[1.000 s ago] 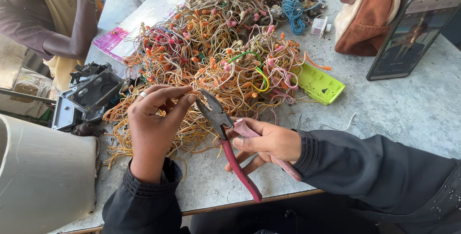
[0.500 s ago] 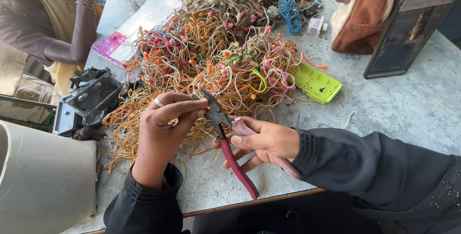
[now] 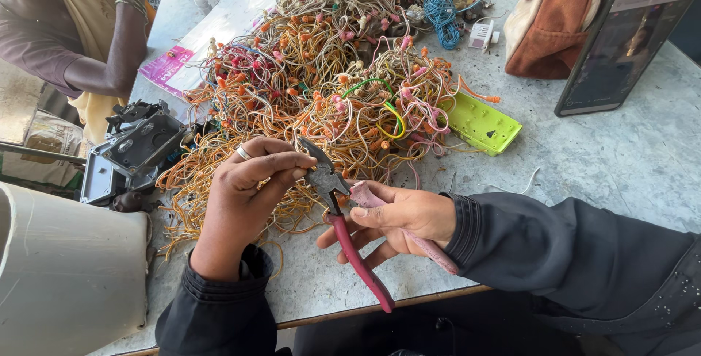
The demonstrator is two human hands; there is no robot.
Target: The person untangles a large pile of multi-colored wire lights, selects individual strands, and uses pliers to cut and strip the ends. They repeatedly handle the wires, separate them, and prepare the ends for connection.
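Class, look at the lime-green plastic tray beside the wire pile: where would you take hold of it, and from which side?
Grip the green tray by its free right-hand long edge, coming from the bare table side. It lies flat and thin, so fingers should pinch the rim. Its left end sits against the wire pile, where strands would probably snag.

The one camera sits on the person's head and looks down, close over the table (image 3: 621, 173), with the far end at the picture's top.

Red-handled pliers (image 3: 343, 210), orange-and-pink wire heap (image 3: 328, 100), lime-green tray (image 3: 482, 124), blue coil (image 3: 441, 11).
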